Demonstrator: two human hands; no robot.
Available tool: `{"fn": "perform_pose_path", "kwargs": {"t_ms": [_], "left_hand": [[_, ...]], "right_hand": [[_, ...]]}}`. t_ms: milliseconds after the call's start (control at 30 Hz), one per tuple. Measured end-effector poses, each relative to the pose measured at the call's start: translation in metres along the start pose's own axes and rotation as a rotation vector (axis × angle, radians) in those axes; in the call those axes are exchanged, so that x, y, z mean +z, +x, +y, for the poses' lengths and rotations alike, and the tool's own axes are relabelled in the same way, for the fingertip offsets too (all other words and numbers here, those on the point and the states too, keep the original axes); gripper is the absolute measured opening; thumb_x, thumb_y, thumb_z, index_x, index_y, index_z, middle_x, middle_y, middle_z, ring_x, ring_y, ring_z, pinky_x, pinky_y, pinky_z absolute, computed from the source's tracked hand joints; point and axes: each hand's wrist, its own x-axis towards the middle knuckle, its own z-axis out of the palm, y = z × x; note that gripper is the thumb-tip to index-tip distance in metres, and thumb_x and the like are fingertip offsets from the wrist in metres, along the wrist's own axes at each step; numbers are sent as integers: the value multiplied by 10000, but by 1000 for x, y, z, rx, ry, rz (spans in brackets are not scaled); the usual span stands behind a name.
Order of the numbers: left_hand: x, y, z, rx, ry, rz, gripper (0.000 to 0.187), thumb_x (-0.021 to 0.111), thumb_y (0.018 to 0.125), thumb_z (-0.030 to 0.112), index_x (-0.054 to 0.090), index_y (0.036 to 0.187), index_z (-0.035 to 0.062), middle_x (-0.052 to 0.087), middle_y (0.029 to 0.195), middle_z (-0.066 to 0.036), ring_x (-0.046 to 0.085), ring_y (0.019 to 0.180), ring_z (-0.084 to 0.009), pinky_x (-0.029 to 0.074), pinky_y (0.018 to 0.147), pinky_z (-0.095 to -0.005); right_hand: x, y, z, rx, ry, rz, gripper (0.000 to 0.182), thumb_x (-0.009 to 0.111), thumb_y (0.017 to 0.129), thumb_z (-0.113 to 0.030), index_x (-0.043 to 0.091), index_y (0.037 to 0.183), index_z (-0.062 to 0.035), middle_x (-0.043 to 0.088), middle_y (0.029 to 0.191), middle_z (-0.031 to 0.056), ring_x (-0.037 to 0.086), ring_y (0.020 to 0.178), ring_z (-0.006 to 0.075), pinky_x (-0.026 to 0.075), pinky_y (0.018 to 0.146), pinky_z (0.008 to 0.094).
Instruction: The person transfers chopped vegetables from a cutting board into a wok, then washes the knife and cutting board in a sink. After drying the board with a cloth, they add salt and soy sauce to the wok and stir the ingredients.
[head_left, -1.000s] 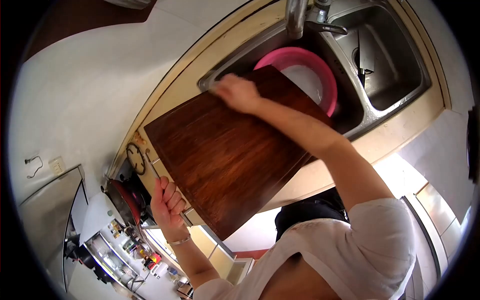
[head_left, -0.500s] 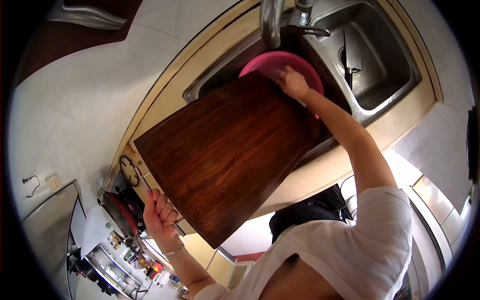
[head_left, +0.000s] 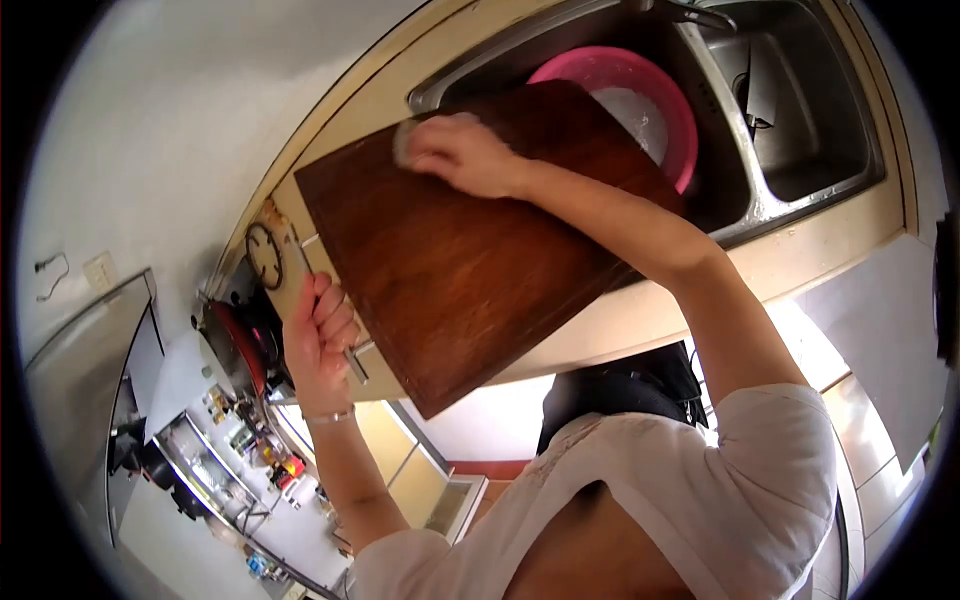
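Fingers of the left hand (head_left: pixel 322 328) are curled round the metal handle (head_left: pixel 357 367) at the near end of the wooden board (head_left: pixel 460 285), and I see them wrapped well closed on it. A thin bracelet (head_left: pixel 330 415) circles that wrist. On my feed the right hand (head_left: pixel 465 155) is bent over the board's far left edge, its fingers gathered over a pale pad (head_left: pixel 404 143); both are blurred, so I cannot tell how firmly it is gripped or exactly what it is. The board reaches across the tabletop (head_left: pixel 800 237) toward the metal sink (head_left: pixel 765 207), its near corner jutting past the tabletop's front edge. Its far end hides part of the pink basin (head_left: pixel 682 120), which stands in the left bowl with whitish liquid inside; whether board and basin touch, I cannot tell. A knife (head_left: pixel 762 92) with a dark grip lies in the right bowl. Left of the handle I have a dark pan (head_left: pixel 243 345) with red on it. Any lettering on the small colourful items (head_left: pixel 291 467) lower left is too small for me to read.
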Motion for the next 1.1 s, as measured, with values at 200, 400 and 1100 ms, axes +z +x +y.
{"fn": "perform_pose_path", "kwargs": {"t_ms": [200, 400, 1100], "left_hand": [[-12, 3, 0, -44, -81, -102, 248, 336, 915, 237, 408, 759, 58, 222, 506, 43, 192, 376, -40, 176, 314, -177], [-25, -2, -1, -72, -40, -148, 240, 335, 914, 246, 409, 775, 66, 237, 515, 38, 212, 399, -43, 188, 337, -176], [0, -11, -5, -23, -113, -187, 251, 294, 925, 260, 364, 771, 74, 227, 529, 23, 196, 394, -62, 183, 339, -201]], "right_hand": [[-8, -38, -117, -145, 282, -405, 110, 509, 773, -153, 483, 756, -47, 466, 954, 126, 486, 834, 277, 405, 646, 357], [-82, -117, -103, -75, 305, -595, 102, 538, 699, -134, 473, 717, -57, 478, 815, 103, 501, 779, 285, 415, 624, 360], [-147, -158, 109, 1082, -22, -124, 554, 348, 852, -472, 487, 1100, 3, 506, 1107, 181, 454, 1061, 276, 325, 912, 331]]}}
